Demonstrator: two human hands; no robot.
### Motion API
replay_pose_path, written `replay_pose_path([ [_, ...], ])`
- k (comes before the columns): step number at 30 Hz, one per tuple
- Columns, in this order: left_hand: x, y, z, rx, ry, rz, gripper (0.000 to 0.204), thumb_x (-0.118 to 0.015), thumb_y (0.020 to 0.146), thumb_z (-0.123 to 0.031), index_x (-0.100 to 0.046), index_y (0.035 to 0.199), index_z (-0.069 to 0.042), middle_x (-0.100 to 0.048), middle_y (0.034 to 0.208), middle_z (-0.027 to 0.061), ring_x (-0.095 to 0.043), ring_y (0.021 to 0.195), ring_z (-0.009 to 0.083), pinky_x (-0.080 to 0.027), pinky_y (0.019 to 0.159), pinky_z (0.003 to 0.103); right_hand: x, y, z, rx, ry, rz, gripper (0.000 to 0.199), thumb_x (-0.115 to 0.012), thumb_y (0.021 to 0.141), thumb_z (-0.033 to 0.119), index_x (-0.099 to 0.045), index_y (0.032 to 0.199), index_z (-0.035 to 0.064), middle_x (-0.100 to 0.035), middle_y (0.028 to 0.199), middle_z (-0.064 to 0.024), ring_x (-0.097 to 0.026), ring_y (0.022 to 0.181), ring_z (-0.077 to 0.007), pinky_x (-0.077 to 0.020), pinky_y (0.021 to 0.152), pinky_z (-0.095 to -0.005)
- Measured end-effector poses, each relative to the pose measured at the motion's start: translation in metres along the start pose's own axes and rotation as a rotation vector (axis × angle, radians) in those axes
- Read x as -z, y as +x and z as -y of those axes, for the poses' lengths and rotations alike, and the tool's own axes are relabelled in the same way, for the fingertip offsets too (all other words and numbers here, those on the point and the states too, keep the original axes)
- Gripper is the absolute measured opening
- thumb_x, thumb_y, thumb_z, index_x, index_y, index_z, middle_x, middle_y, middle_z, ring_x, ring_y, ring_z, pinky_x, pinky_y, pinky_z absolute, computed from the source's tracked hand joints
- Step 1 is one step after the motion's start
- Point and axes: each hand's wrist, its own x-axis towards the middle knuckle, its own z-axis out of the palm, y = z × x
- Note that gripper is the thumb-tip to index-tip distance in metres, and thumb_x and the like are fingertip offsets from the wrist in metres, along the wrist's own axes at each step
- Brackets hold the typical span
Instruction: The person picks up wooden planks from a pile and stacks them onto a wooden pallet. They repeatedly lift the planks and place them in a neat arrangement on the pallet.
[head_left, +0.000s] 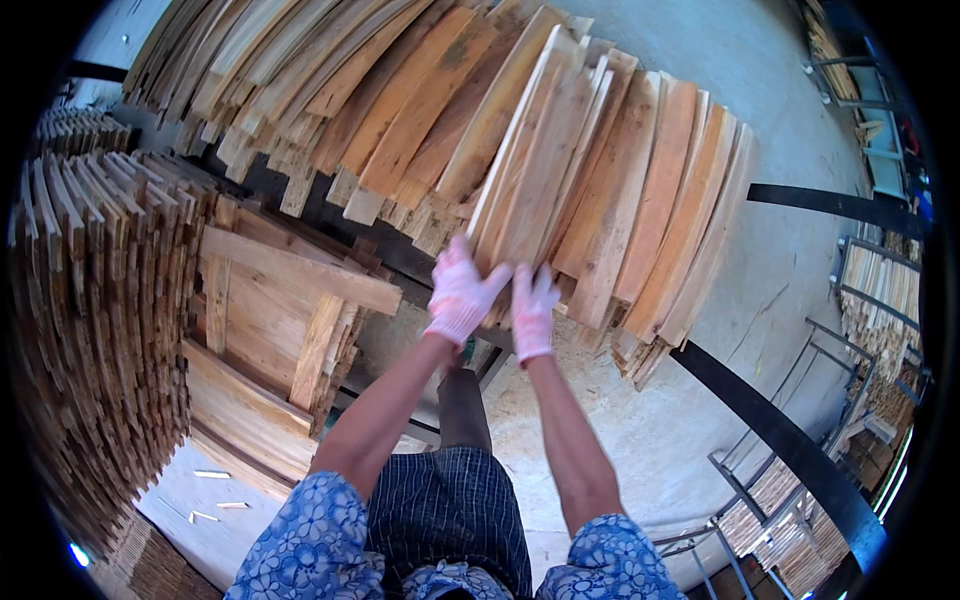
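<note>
My left hand [460, 293], in a white and pink knit glove, grips the near end of a small bunch of wooden boards [527, 175] from its left side. Gloved the same way, my right hand [534, 308] holds that end from the right, its thumb close to the left thumb. These boards lie lengthwise away from me, some on edge, over a long pile of wooden boards [400, 140]. My fingertips are partly hidden against the wood and slightly blurred.
Tall stacked boards [100, 330] rise at the left. Beside them is a wooden crate-like stack [265, 330] with cross slats. Black metal bars [780, 430] reach out at the right, near metal racks [735, 480] with more wood. Wood scraps [232, 505] lie on the floor.
</note>
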Motion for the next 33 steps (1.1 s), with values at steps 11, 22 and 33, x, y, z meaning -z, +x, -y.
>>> replay_pose_path([
  [11,0.020,0.061,-0.014,0.082,-0.055,0.379,0.132,-0.085,0.069,-0.063,-0.017,0.161,0.002,-0.046,0.151,0.0319,-0.050,0.139,0.0407,-0.040,0.115,0.042,-0.026,0.006,-0.018,-0.547,1.684,0.372,0.079,-0.057,0.098,0.065,-0.042,0.153,0.0104,-0.053,0.149,-0.0121,-0.052,0.136,-0.0289,-0.0456,0.113,-0.0467],
  [22,0.139,-0.083,0.100,0.139,-0.635,0.727,0.111,-0.074,0.084,-0.061,-0.022,0.159,0.003,-0.048,0.151,0.0196,-0.048,0.139,0.0269,-0.038,0.117,0.040,0.057,-0.193,0.053,-0.463,1.453,0.663,0.095,-0.059,0.093,0.070,-0.028,0.162,0.0130,-0.038,0.162,-0.0094,-0.038,0.148,-0.0320,-0.0340,0.121,-0.0520],
  [33,0.120,-0.136,0.192,0.251,-0.968,0.772,0.086,-0.082,0.088,-0.034,-0.039,0.155,-0.002,-0.059,0.143,0.0120,-0.055,0.130,0.0205,-0.045,0.110,0.036,-0.022,-0.198,0.014,-0.756,1.441,0.521,0.102,-0.055,0.089,0.080,-0.028,0.161,0.0123,-0.038,0.161,-0.0131,-0.042,0.143,-0.0365,-0.0389,0.119,-0.0507],
])
